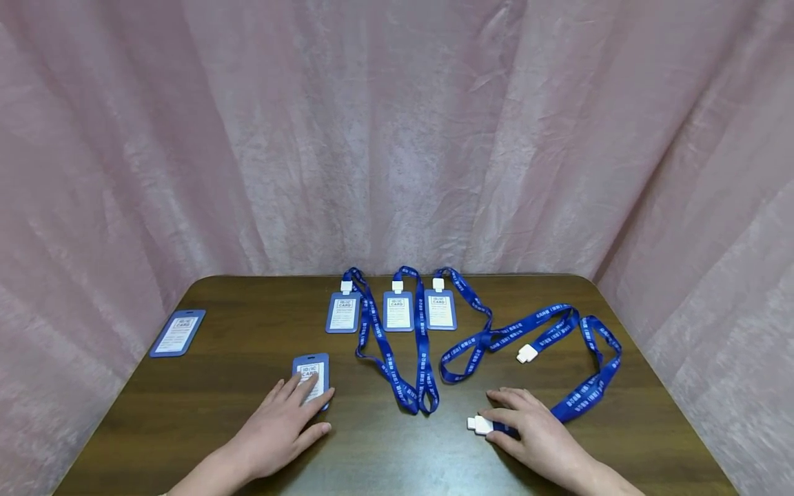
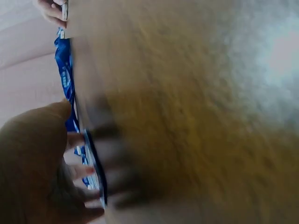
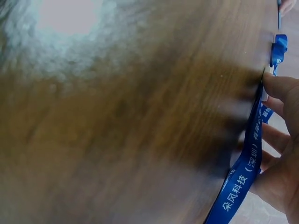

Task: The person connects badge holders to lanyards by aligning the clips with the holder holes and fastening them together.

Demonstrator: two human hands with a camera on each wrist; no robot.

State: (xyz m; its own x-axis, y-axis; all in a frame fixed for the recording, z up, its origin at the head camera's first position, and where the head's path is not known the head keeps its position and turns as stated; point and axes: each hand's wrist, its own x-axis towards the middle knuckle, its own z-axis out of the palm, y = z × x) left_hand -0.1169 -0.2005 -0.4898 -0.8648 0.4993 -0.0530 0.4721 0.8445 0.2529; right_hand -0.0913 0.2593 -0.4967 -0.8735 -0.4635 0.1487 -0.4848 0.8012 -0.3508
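My left hand [image 1: 273, 430] rests its spread fingers on the lower part of a blue ID card holder [image 1: 302, 360], with its thumb apart at the side. In the left wrist view this card holder [image 2: 97, 169] shows edge-on under the fingertips. With thumb and index finger my right hand [image 1: 538, 434] pinches a blue lanyard [image 1: 583, 399] just behind its white clip [image 1: 480, 424]. The right wrist view shows the printed strap [image 3: 240, 179] running along beneath that hand [image 3: 285, 140]. From there the strap loops away to the right on the dark wooden table.
Three card holders with lanyards stand in a row at the back: left [image 1: 343, 313], middle [image 1: 398, 312] and right [image 1: 441, 310]. Another white clip [image 1: 526, 353] lies on the right. A loose card holder [image 1: 178, 333] is at the far left. Pink curtains [image 1: 397, 138] hang behind the table.
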